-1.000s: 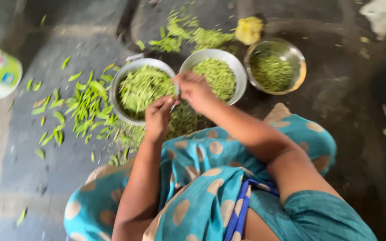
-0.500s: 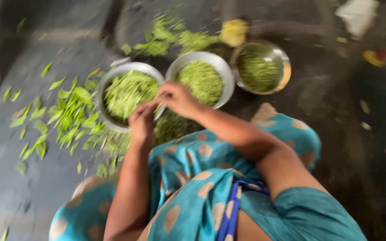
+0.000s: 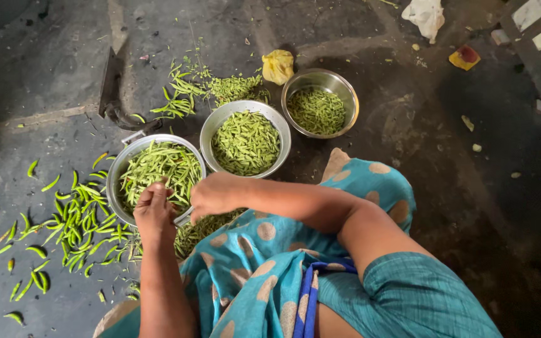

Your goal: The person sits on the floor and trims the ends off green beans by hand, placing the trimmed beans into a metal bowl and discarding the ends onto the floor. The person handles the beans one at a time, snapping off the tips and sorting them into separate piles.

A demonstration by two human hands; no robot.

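Soft, even daylight falls on the scene, brighter at the left and centre. The floor (image 3: pixel 45 75) dims toward the right edge, where the corner lies in deep shade. Faint glare sits on the rims of the steel bowls (image 3: pixel 320 78). Shadows are weak and short. The picture is sharp throughout, with slight wide-angle stretching at the edges.
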